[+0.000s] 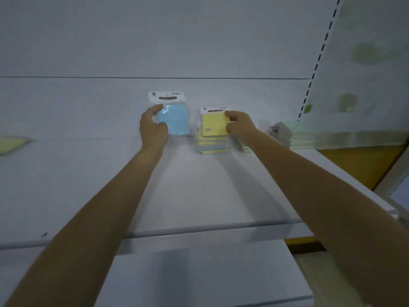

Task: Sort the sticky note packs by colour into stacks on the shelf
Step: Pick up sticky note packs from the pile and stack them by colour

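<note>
Hands reach to the middle of the frame over the white shelf (199,196). Left hand (152,127) grips a blue pack (177,120) upright, fingers curled round its left edge. Right hand (240,125) pinches a yellow pack (213,125) atop a mixed stack (210,145). Another stack (294,136) sits at right centre.

White shelf (199,185), mixed stack of sticky note packs (212,145) mid-back, second stack (296,138) at right, yellowish pack (12,144) far left
</note>
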Action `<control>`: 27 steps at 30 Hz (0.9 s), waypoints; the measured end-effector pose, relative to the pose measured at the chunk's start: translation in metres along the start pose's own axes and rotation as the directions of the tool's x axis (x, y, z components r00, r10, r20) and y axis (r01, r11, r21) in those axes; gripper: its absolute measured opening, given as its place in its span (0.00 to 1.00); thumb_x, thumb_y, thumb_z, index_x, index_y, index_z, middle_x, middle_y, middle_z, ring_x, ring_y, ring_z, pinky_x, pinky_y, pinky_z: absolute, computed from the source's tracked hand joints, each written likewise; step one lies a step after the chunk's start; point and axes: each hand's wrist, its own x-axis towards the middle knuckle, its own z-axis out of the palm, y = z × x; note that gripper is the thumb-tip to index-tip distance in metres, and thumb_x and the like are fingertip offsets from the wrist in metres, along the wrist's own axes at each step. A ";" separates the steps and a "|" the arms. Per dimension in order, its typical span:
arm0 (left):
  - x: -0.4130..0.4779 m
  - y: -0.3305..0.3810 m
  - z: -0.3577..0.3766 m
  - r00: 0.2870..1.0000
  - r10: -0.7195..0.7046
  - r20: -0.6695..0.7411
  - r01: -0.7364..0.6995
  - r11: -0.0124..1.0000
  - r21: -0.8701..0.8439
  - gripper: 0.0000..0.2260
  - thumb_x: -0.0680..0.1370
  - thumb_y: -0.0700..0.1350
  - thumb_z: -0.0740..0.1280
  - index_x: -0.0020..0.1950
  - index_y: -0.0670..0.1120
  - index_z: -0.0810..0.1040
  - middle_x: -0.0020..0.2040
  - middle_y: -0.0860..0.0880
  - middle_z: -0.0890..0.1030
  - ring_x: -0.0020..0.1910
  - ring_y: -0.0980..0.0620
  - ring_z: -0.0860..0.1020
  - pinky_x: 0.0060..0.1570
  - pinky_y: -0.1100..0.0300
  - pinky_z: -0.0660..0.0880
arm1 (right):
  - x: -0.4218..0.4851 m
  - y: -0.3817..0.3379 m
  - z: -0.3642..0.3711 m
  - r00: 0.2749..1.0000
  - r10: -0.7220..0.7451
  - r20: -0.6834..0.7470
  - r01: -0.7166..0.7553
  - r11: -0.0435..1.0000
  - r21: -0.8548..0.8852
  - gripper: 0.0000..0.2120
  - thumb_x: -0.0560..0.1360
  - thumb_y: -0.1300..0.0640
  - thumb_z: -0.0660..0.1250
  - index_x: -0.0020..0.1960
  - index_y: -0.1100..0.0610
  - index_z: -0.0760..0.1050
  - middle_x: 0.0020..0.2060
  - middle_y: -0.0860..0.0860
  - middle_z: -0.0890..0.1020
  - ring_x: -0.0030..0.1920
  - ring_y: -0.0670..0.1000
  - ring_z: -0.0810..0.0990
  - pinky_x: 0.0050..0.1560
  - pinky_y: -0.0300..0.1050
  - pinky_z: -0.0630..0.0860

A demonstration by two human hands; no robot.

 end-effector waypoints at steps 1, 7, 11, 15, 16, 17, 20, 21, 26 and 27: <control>-0.001 0.002 0.003 1.000 0.007 -0.007 -0.007 1.000 0.001 0.26 0.69 0.28 0.55 0.61 0.46 0.75 0.66 0.45 0.73 0.64 0.42 0.73 0.64 0.46 0.72 | 0.003 0.002 0.002 1.000 -0.001 0.022 0.002 0.999 -0.051 0.26 0.72 0.70 0.59 0.69 0.58 0.68 0.66 0.57 0.73 0.66 0.57 0.71 0.67 0.45 0.68; -0.009 0.011 0.017 0.999 0.051 -0.008 -0.051 0.998 0.030 0.25 0.68 0.28 0.55 0.61 0.45 0.75 0.65 0.45 0.73 0.64 0.44 0.73 0.64 0.48 0.72 | 0.006 0.004 0.006 0.992 -0.032 0.125 0.051 0.988 -0.149 0.23 0.73 0.68 0.59 0.68 0.60 0.68 0.65 0.56 0.74 0.65 0.55 0.72 0.60 0.39 0.67; -0.014 0.018 0.026 0.999 0.044 0.005 -0.044 0.998 0.040 0.26 0.69 0.28 0.54 0.62 0.45 0.75 0.65 0.45 0.73 0.65 0.46 0.72 0.65 0.50 0.72 | 0.002 0.006 0.005 0.979 -0.124 0.160 0.165 0.945 -0.281 0.20 0.75 0.62 0.61 0.67 0.57 0.69 0.68 0.54 0.72 0.67 0.55 0.71 0.69 0.43 0.62; -0.018 0.027 0.041 0.999 0.043 0.021 -0.044 0.998 0.046 0.26 0.69 0.28 0.55 0.62 0.45 0.74 0.65 0.45 0.73 0.66 0.47 0.72 0.66 0.49 0.71 | -0.015 0.015 -0.019 0.920 -0.353 0.172 0.391 0.861 -0.325 0.21 0.75 0.56 0.65 0.68 0.56 0.69 0.68 0.56 0.70 0.67 0.56 0.70 0.71 0.48 0.61; -0.019 0.031 0.047 0.998 0.049 0.033 -0.050 0.998 0.043 0.26 0.69 0.27 0.55 0.62 0.44 0.74 0.65 0.45 0.73 0.66 0.47 0.71 0.66 0.49 0.71 | -0.021 0.020 -0.028 0.900 -0.382 0.209 0.433 0.837 -0.335 0.23 0.75 0.56 0.66 0.68 0.56 0.68 0.68 0.56 0.70 0.68 0.55 0.69 0.71 0.47 0.60; -0.021 0.034 0.056 0.997 0.052 0.049 -0.054 0.998 0.039 0.26 0.69 0.27 0.56 0.63 0.43 0.74 0.65 0.45 0.73 0.66 0.47 0.71 0.67 0.49 0.70 | -0.028 0.027 -0.039 0.879 -0.403 0.256 0.474 0.802 -0.363 0.24 0.74 0.55 0.67 0.69 0.56 0.67 0.69 0.56 0.70 0.69 0.54 0.68 0.70 0.46 0.58; -0.031 0.044 0.089 0.992 0.040 0.119 -0.043 0.999 0.020 0.25 0.70 0.26 0.56 0.64 0.42 0.72 0.66 0.44 0.73 0.66 0.47 0.71 0.67 0.50 0.70 | -0.051 0.053 -0.072 0.867 -0.376 0.327 0.495 0.727 -0.476 0.26 0.73 0.52 0.68 0.69 0.55 0.67 0.69 0.54 0.70 0.71 0.54 0.65 0.69 0.40 0.55; -0.035 0.046 0.102 0.988 0.037 0.150 -0.040 0.999 0.019 0.25 0.70 0.26 0.57 0.65 0.41 0.72 0.66 0.43 0.72 0.66 0.47 0.71 0.67 0.51 0.70 | -0.057 0.063 -0.083 0.874 -0.363 0.324 0.484 0.720 -0.497 0.26 0.73 0.51 0.68 0.69 0.55 0.68 0.69 0.54 0.70 0.70 0.54 0.66 0.69 0.40 0.55; -0.055 0.043 0.165 0.941 0.022 0.339 -0.069 0.989 0.128 0.24 0.71 0.27 0.61 0.67 0.37 0.70 0.68 0.40 0.71 0.67 0.44 0.70 0.67 0.55 0.69 | -0.074 0.100 -0.124 0.923 -0.244 0.297 0.377 0.727 -0.574 0.27 0.72 0.48 0.68 0.69 0.52 0.68 0.69 0.51 0.70 0.71 0.52 0.65 0.67 0.34 0.53; -0.058 0.040 0.174 0.929 0.012 0.370 -0.077 0.984 0.161 0.24 0.71 0.28 0.61 0.67 0.37 0.69 0.68 0.39 0.71 0.67 0.44 0.70 0.66 0.56 0.68 | -0.075 0.105 -0.127 0.927 -0.228 0.299 0.367 0.722 -0.587 0.27 0.72 0.47 0.68 0.69 0.52 0.68 0.69 0.51 0.70 0.71 0.52 0.66 0.67 0.35 0.53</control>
